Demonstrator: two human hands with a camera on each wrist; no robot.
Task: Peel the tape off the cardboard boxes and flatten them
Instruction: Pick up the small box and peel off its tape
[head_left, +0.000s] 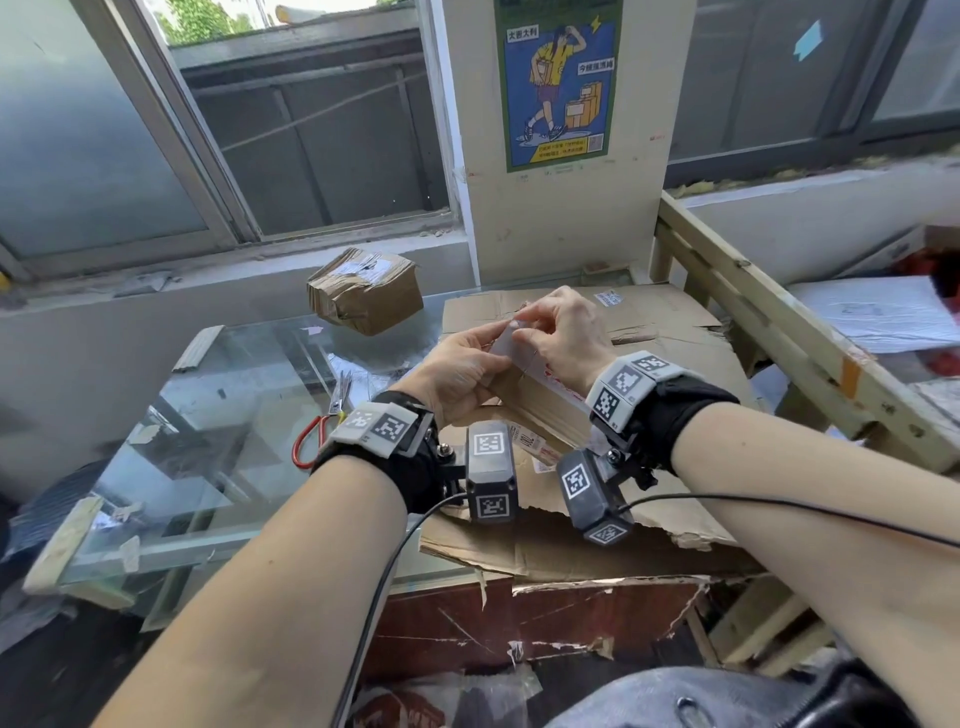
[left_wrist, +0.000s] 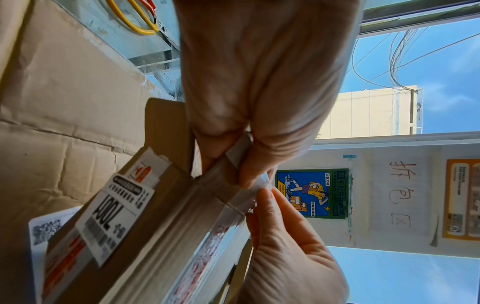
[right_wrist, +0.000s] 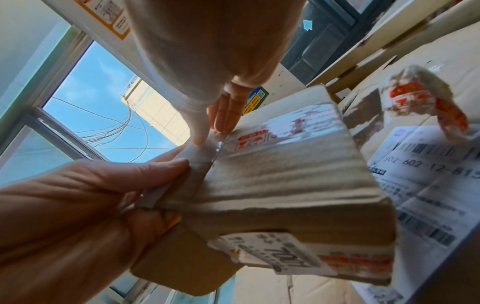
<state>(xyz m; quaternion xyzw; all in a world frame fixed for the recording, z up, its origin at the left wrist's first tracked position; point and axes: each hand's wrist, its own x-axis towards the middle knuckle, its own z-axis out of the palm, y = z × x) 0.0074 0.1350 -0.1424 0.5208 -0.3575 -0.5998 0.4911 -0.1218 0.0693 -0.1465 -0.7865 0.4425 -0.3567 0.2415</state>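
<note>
Far left on the glass, a taped box (head_left: 365, 296) waits untouched. In the middle, your left hand (head_left: 464, 370) grips the small box (head_left: 540, 402), thumb on its end; your right hand (head_left: 561, 332) pinches the tape (left_wrist: 249, 197) at that corner. Flattened cardboard (head_left: 649, 332) lies beneath, right. Peeling looks barely begun.

Scissors (head_left: 324, 423) on glass table (head_left: 218, 467)

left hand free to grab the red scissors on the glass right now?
Probably not: the left hand grips the small box while the right hand picks at its tape. The scissors lie unobstructed left of it.
</note>
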